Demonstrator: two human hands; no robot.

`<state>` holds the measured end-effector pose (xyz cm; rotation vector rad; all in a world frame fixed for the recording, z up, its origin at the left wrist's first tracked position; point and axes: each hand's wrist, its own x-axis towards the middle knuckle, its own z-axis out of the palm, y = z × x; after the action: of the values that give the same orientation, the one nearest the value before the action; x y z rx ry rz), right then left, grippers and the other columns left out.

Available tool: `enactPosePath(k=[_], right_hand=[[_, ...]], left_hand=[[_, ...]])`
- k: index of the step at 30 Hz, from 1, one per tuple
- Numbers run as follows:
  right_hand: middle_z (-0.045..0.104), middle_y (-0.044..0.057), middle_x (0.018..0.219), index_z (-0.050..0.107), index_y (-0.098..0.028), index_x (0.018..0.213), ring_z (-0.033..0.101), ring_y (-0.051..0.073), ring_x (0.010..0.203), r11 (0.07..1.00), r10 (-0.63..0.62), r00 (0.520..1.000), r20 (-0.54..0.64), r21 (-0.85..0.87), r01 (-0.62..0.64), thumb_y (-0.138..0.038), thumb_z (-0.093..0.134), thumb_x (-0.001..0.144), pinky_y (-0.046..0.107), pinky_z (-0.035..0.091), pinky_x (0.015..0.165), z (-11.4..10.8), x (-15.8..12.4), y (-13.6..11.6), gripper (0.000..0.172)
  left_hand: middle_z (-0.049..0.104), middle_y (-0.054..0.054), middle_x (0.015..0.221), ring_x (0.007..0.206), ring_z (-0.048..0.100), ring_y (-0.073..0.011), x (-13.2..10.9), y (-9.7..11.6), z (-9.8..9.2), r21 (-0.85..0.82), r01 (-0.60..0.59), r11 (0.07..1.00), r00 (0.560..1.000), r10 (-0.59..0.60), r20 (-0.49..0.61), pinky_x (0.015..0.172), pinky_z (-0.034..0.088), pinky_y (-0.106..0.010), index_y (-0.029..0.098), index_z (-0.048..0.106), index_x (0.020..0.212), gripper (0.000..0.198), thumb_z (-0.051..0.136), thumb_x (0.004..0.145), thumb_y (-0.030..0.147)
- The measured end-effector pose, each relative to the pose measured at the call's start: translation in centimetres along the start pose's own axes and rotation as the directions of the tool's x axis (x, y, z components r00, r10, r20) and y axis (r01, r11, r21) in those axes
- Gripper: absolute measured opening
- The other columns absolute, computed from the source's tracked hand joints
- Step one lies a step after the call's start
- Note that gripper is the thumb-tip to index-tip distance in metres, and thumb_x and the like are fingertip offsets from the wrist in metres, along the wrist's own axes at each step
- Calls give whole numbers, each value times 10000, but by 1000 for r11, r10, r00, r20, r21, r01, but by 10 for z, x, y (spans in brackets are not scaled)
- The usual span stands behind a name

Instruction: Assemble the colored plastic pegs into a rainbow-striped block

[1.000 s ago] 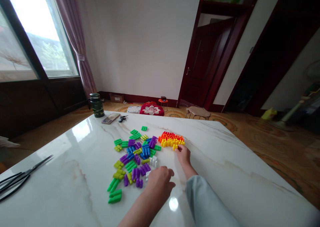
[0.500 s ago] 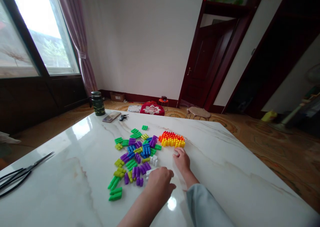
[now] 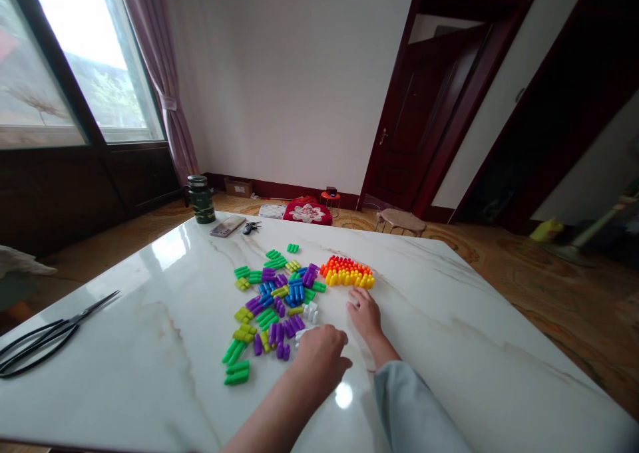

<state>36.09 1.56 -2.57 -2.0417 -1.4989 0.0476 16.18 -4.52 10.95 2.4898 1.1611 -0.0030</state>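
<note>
Grasping nothing visible with the right hand (image 3: pixel 365 314), just to the near side of yellow pieces (image 3: pixel 345 279), right of blue pieces (image 3: pixel 296 293). Unable to tell whether grasping with the left hand (image 3: pixel 323 346), curled beside white pieces (image 3: pixel 310 312).

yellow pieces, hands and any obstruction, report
Right hand open, just short of yellow pieces. Left hand partly hiding white pieces, palm unseen. Yellow pieces upright. Nothing visible blocking right hand.

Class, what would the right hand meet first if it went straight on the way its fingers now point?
The right hand would probably meet the small, rounded yellow plastic pieces first, though the remaining gap is hard to judge.
</note>
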Motion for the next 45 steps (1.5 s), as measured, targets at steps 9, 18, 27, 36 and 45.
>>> enactPosePath(k=[9,18,27,36,45], right_hand=[[364,40,1480,514,-241,1328,356,236,1322,978,-106,948,301,-139,154,-352,528,803,370,276,1087,-8,-37,-8,536],[137,11,1563,340,-313,1428,72,231,1434,967,-29,885,465,-212,143,-419,434,858,479,103,1132,-19,-59,-29,588],[158,74,1554,371,-269,1422,95,286,1426,962,1,919,394,-250,106,-385,421,876,532,109,1119,-16,-67,-48,560],[148,78,1552,352,-270,1432,74,293,1428,962,-103,964,244,-222,159,-437,425,885,541,69,1120,3,-79,-40,577],[177,86,1549,372,-258,1421,95,301,1425,964,-122,975,186,-210,160,-427,447,874,544,60,1120,4,-83,-42,577]], left_hand=[[693,-116,1059,983,646,-315,-2,-22,-6,48,45,998,999,-44,-29,832,514,-411,226,680,1106,385,666,754,382],[689,-66,991,966,638,-256,5,-80,-26,4,196,981,952,-189,-239,819,498,-330,245,696,1046,292,610,776,318],[480,-100,1333,1213,458,-247,61,-111,6,34,120,992,912,-97,-398,1031,359,-344,218,480,1332,557,582,790,296],[386,-108,1410,1262,377,-303,144,-97,-10,218,133,967,972,-84,-219,985,385,-413,286,462,1337,681,627,682,194],[554,-138,1204,1056,548,-331,171,-98,-29,358,116,927,990,-135,29,868,458,-432,265,619,1160,652,763,525,219]])
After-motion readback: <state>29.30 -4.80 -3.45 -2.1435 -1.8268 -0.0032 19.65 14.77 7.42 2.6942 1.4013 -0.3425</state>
